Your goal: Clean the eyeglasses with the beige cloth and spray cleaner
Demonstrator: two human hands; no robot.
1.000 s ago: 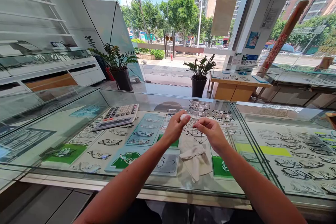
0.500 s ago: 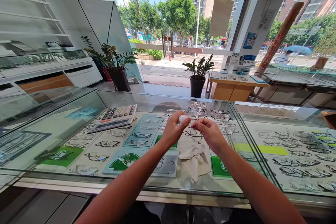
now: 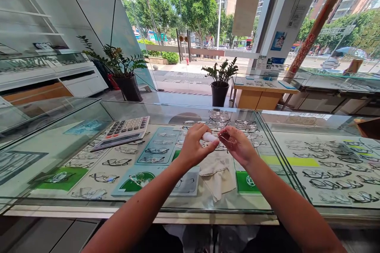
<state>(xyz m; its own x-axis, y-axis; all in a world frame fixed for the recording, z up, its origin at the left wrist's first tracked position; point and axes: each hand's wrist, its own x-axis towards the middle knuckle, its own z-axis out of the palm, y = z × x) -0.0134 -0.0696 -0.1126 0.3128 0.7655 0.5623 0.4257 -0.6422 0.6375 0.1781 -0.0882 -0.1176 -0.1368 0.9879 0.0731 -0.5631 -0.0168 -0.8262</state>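
My left hand (image 3: pixel 194 145) is closed round a small white bottle (image 3: pixel 209 137), whose tip points right toward my right hand. My right hand (image 3: pixel 237 145) is pinched on a pair of thin-framed glasses (image 3: pixel 222 145), held just above the glass counter (image 3: pixel 166 114). The two hands almost touch over the middle of the counter. A beige cloth (image 3: pixel 218 176) lies crumpled on the glass just below them.
A calculator (image 3: pixel 122 131) lies on the counter at the left. Several glasses are laid out inside the case under the glass. Two potted plants (image 3: pixel 220 83) stand on the floor beyond, before the shop window. Another display case adjoins on the right (image 3: pixel 326 154).
Both hands have drawn closer together, the white bottle's tip now near the glasses. The camera view has shifted slightly, so the scene sits a little further left.
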